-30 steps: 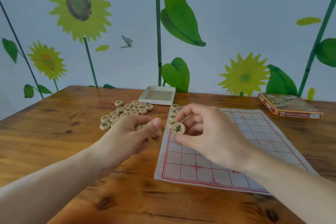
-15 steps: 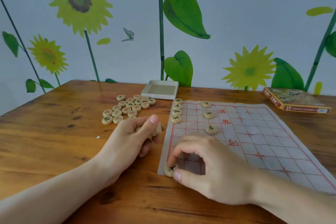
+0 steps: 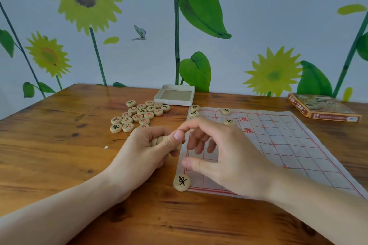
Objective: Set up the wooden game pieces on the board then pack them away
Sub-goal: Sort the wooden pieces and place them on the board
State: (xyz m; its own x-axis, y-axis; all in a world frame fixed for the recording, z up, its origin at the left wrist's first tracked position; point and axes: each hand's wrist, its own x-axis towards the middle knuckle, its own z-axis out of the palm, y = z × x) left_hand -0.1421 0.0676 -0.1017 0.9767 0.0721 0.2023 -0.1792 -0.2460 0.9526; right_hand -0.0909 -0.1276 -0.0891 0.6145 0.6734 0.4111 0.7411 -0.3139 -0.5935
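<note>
Round wooden game piece with a black character [image 3: 181,182]: lies flat on the near left corner of the thin red-gridded board sheet [image 3: 278,151], lower centre of frame, free of both hands.
Right hand [image 3: 225,157]: just above and beyond that piece, fingers loosely spread and holding nothing, forefinger tip near the left thumb.
Left hand [image 3: 147,151]: left of the sheet's edge, curled round a short stack of pale wooden pieces [image 3: 157,141].
Step judged: setting up, early. Next move likely calls for pinching a piece off the stack and seating it on a grid crossing.
Loose round pieces [image 3: 139,116]: clustered on the brown wooden table [image 3: 49,145], upper left of the hands.
Few placed pieces [image 3: 226,111]: along the sheet's far edge.
Shallow grey box tray [image 3: 174,95]: farthest, centre.
</note>
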